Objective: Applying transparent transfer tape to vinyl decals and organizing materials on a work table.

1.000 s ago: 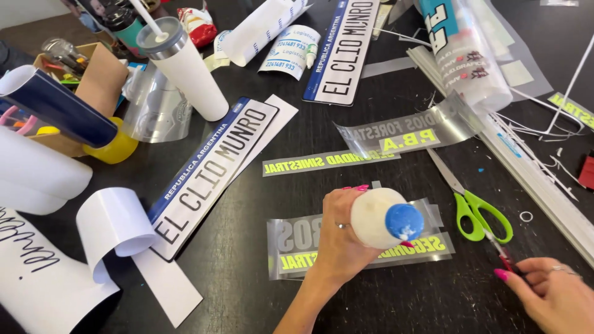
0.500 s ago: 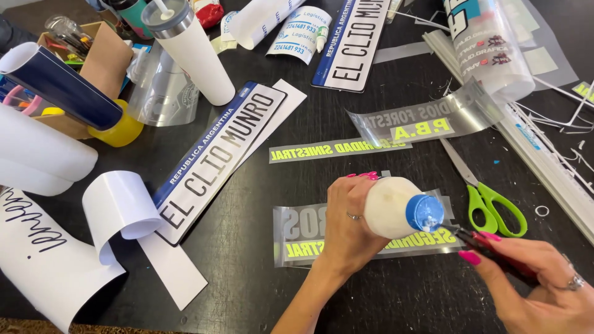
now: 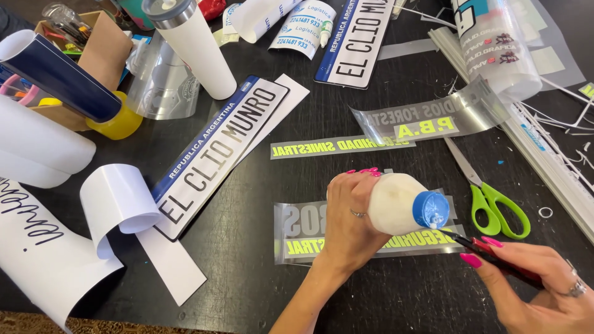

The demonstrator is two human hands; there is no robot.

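Note:
My left hand [image 3: 349, 222] grips a white plastic bottle with a blue cap [image 3: 405, 205], tipped on its side with the cap pointing right. My right hand [image 3: 538, 281] holds a thin dark tool with a red handle [image 3: 489, 256], its tip just under the blue cap. Both hover over a clear film strip with grey and yellow-green lettering [image 3: 303, 234] lying on the black table [image 3: 247, 260].
Green-handled scissors [image 3: 489, 195] lie right of the bottle. More lettered film strips [image 3: 427, 120], a long white plate sticker [image 3: 216, 154], a white tumbler [image 3: 195, 46], rolls of vinyl [image 3: 59, 77] and curled white backing paper [image 3: 114, 198] crowd the table's left and back.
My right hand came in from the lower right with the tool and brought its tip up to the bottle's cap. The left hand kept holding the bottle, shifting it slightly.

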